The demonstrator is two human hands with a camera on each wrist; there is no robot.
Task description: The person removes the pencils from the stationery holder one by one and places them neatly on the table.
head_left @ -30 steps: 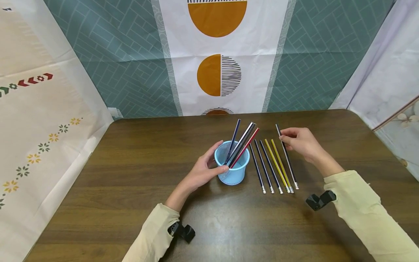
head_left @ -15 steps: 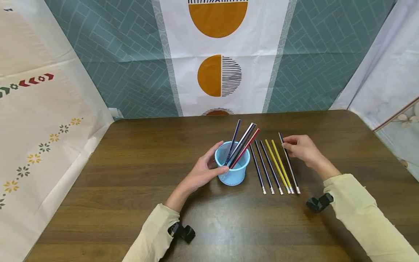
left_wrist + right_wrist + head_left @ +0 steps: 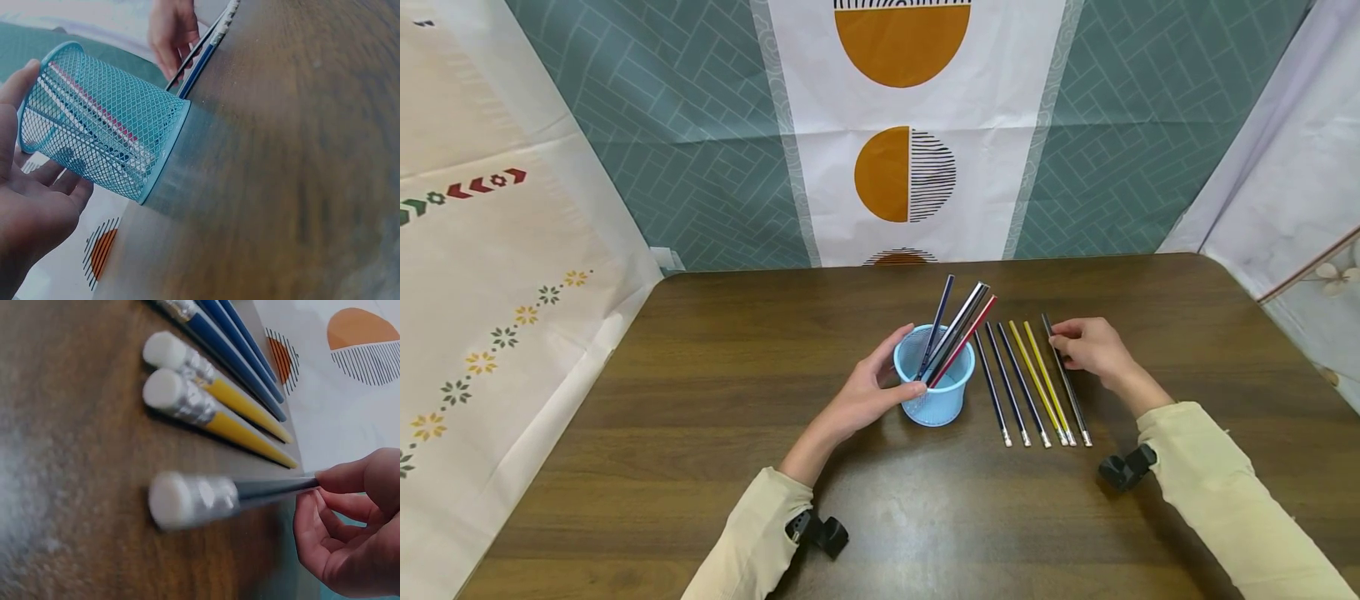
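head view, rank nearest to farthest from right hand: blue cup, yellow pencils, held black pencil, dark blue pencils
1. Black pencil: pinched by the right hand
2. Yellow pencils: just left of it
3. Dark blue pencils: left of the yellow pair
4. Blue cup: leftmost of these

Two hands, one cup, six pencils outside it.

The right hand pinches a dark pencil by its far end, beside two yellow pencils on the bench; blue pencils lie past those.
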